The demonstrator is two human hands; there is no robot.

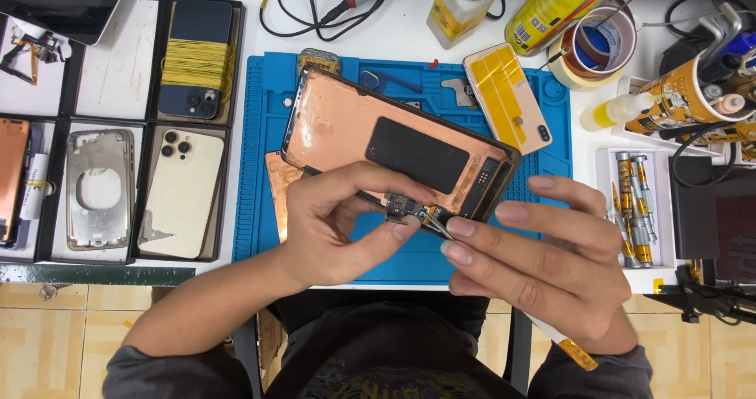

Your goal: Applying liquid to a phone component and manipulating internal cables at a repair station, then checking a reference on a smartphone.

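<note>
My left hand (339, 226) pinches a small circuit board part (402, 206) between thumb and fingers, just above the blue work mat (260, 155). My right hand (543, 249) grips thin metal tweezers (437, 224) whose tips touch that part. Behind both hands lies an opened phone display panel (346, 123), copper-coloured back up with a black patch, tilted on the mat. A strip of copper foil (277, 182) pokes out under its left edge.
Black trays at left hold a dark blue phone wrapped in yellow rubber bands (193, 60), a cream phone back (183, 198) and a metal frame (98, 186). A gold phone back (508, 96), tape rolls (602, 44), bottles and a screwdriver rack (634, 210) stand at right.
</note>
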